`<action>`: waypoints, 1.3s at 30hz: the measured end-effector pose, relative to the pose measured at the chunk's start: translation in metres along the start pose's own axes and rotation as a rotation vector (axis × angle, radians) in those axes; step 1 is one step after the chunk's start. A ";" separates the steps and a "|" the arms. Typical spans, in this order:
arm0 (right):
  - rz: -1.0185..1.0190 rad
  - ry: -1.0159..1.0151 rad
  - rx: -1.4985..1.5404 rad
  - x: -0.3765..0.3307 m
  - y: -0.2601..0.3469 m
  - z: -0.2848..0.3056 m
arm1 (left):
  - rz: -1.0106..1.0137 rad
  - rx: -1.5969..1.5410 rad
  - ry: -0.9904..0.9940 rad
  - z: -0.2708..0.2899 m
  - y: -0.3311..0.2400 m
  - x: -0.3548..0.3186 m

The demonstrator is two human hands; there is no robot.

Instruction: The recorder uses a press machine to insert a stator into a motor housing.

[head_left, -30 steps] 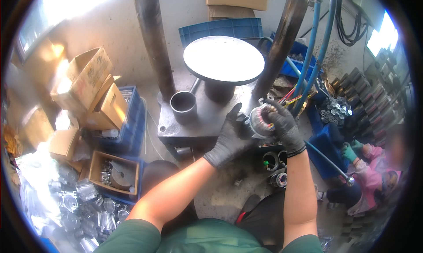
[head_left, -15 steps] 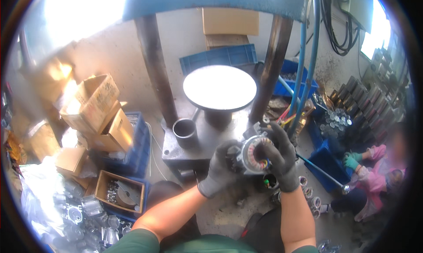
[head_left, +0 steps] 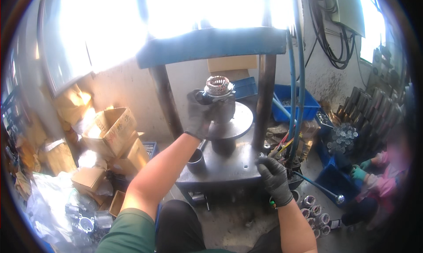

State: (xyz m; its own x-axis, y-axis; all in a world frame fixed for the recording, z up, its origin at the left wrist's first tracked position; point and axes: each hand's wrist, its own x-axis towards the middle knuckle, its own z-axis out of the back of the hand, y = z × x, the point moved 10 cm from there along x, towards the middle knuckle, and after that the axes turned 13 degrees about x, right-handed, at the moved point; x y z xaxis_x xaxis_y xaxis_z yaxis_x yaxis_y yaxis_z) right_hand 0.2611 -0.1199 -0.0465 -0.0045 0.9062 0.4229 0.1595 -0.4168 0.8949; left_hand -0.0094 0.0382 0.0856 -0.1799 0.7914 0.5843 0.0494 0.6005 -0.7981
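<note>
My left hand [head_left: 202,114], in a dark glove, grips a metal motor housing from the left. Copper-coloured windings of a stator [head_left: 217,84] show at the housing's top. Hand and housing are over the round metal plate [head_left: 242,120] of a press; whether the housing touches the plate is hidden. My right hand [head_left: 275,180], also gloved, is at the right front corner of the press table [head_left: 229,165]. Its fingers are curled beside a small metal piece [head_left: 261,155]; what they hold, if anything, cannot be made out. A metal cylinder [head_left: 197,161] stands on the table's left side.
A blue crossbeam [head_left: 211,46] on two posts spans the press. A rod with a ball end [head_left: 339,199] sticks out to the right. Several stators [head_left: 315,213] lie on the floor. Cardboard boxes [head_left: 110,129] stand left. A co-worker in pink sleeves [head_left: 374,182] handles a blue bin.
My left hand has carried the housing with the stator up and forward over the round plate. My right hand has let go of it and moved down to the table's corner. The view has tilted up.
</note>
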 end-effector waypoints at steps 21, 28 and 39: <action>-0.060 0.565 -0.707 -0.023 -0.024 -0.033 | -0.039 0.905 -0.158 0.126 0.110 -0.139; -0.247 0.548 -0.515 -0.033 -0.029 -0.035 | 0.428 0.670 -0.084 0.133 0.168 -0.180; -0.373 0.927 -0.815 -0.059 -0.064 -0.045 | -0.283 0.574 -0.267 0.109 0.009 -0.132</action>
State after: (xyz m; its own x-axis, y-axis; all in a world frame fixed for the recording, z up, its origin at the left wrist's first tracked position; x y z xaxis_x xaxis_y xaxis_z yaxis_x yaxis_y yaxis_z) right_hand 0.2071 -0.1504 -0.1224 -0.6504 0.7260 -0.2234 -0.6437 -0.3708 0.6695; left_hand -0.0918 -0.0728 -0.0148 -0.3487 0.5138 0.7839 -0.5495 0.5655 -0.6151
